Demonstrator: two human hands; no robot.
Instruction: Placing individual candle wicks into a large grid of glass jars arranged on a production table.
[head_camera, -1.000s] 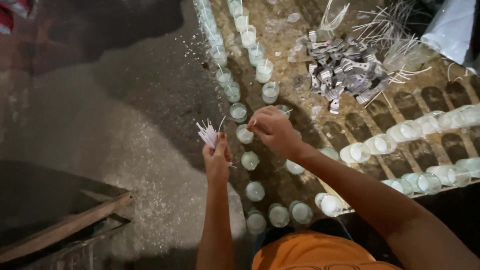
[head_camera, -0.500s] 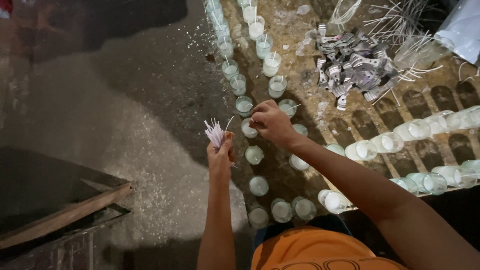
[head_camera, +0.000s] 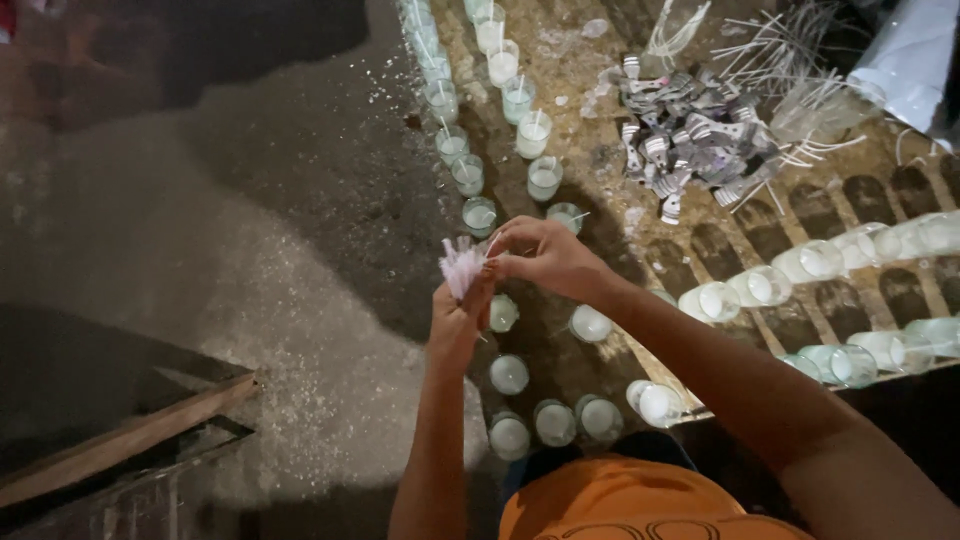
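Nearest the camera, an orange garment (head_camera: 640, 505) filled the bottom of the view, and just beyond it a few small clear glass cups filled with white wax (head_camera: 553, 422) stood in a short row at the near edge of the patterned surface (head_camera: 800, 195). None of these near cups appeared to have a wick showing.

Above them the left hand (head_camera: 455, 320) was raised, closed around a small bundle of thin white wicks (head_camera: 461, 264) held upright with the tips fanned above the fist, which kept the loose ends easy to reach. The right hand (head_camera: 545, 258) met it from the right, fingertips pinched narrow at the top of the bundle as if separating a single strand; whether one was already free could not be told.

Farther on, a line of wax-filled glass cups with upright wicks (head_camera: 452, 142) ran along the left edge of the surface toward the far end. To the right, more clear cups lying on their sides (head_camera: 815, 262) formed a row. At the far right lay a heap of small silver metal wick tabs (head_camera: 690, 140) and a scatter of loose white wick sticks (head_camera: 790, 60), near enough to be drawn from.
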